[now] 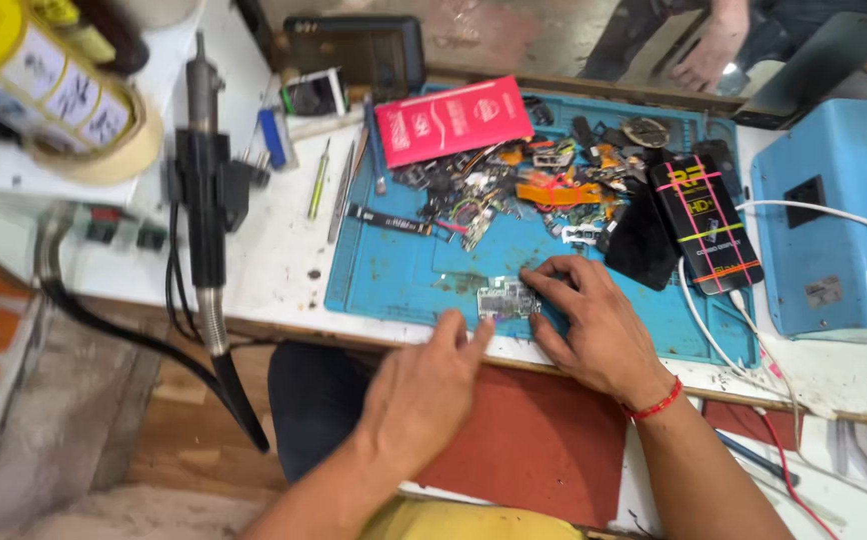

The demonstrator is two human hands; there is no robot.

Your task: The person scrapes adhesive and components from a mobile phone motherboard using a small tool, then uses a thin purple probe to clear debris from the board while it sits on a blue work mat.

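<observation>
Fingers of the right hand and left hand lie spread open, gripping nothing, flanking the small circuit board on the blue mat near the worktop edge, where a nudge could slide it off.

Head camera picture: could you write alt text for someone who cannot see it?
Two bare hands, left hand and right hand, touch a small circuit board on a blue work mat. Behind lie a pile of loose phone parts, a red packet and a hot-air tool on the white bench.
</observation>
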